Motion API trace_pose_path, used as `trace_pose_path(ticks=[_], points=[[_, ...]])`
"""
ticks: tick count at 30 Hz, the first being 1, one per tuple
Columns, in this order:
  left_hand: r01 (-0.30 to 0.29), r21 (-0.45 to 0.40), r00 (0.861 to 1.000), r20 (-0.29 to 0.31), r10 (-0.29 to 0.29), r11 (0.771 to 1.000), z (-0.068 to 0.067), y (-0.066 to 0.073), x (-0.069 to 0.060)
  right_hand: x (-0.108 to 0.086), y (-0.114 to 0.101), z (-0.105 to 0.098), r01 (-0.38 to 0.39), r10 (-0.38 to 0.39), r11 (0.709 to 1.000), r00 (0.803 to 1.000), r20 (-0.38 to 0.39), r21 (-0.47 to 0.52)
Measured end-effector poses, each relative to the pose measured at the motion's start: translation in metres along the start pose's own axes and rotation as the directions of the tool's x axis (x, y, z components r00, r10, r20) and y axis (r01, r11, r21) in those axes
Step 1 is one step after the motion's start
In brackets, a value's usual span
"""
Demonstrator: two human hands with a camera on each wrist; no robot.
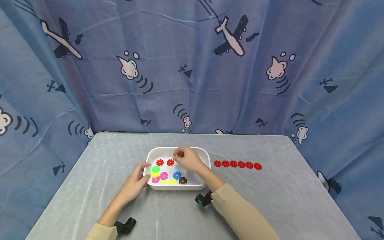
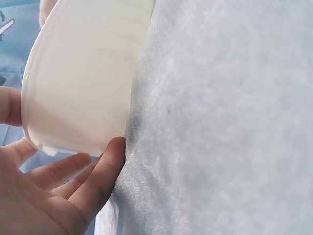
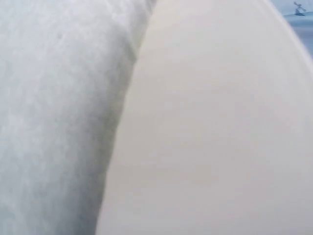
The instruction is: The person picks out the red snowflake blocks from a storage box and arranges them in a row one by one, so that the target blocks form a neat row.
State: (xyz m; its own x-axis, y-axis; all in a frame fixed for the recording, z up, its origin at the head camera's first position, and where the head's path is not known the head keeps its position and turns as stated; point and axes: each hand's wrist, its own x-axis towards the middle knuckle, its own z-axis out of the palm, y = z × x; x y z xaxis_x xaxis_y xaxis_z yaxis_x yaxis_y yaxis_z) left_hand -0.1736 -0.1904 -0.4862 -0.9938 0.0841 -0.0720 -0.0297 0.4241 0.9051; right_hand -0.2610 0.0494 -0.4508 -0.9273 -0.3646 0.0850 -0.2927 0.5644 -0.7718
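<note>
A white plastic tray (image 1: 177, 187) sits on the table and holds loose notched discs: two red discs (image 1: 160, 162), a green disc (image 1: 156, 169), a blue disc (image 1: 177, 175), a brown disc (image 1: 183, 180), plus pink and yellow ones. My left hand (image 1: 136, 183) grips the tray's left end; in the left wrist view its fingers (image 2: 105, 169) lie against the outer wall and the thumb is over the rim. Above the tray's inside is my right hand (image 1: 189, 160), fingers bent, close to a red disc (image 1: 170, 162). Whether it pinches something is hidden. The right wrist view shows only the tray's wall (image 3: 210, 127) and cloth.
Right of the tray, several red discs (image 1: 233, 164) lie in a row on the grey cloth-covered table (image 1: 270, 200). A blue patterned curtain (image 1: 192, 66) hangs behind the table and at both sides.
</note>
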Motion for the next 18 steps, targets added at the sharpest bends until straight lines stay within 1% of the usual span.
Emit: trace_pose_path(ticks=[4,9,14,18], points=[[-0.006,-0.017,1.0,-0.002,0.006,1.0,-0.001,-0.001,0.0,0.009,0.005,0.012,0.021,-0.021,1.0,1.0,0.004,-0.023],[-0.012,-0.036,1.0,0.001,0.012,0.999,-0.001,0.0,-0.001,0.014,0.007,0.019,0.023,-0.022,0.999,1.0,0.018,-0.034],[-0.013,-0.045,1.0,0.001,0.013,0.999,0.0,0.0,-0.001,0.016,0.007,0.023,-0.002,0.005,0.998,0.999,0.04,-0.068],[-0.014,-0.05,1.0,-0.002,0.014,0.999,-0.001,0.001,-0.002,0.018,0.009,0.027,-0.037,0.042,0.995,0.998,0.055,-0.095]])
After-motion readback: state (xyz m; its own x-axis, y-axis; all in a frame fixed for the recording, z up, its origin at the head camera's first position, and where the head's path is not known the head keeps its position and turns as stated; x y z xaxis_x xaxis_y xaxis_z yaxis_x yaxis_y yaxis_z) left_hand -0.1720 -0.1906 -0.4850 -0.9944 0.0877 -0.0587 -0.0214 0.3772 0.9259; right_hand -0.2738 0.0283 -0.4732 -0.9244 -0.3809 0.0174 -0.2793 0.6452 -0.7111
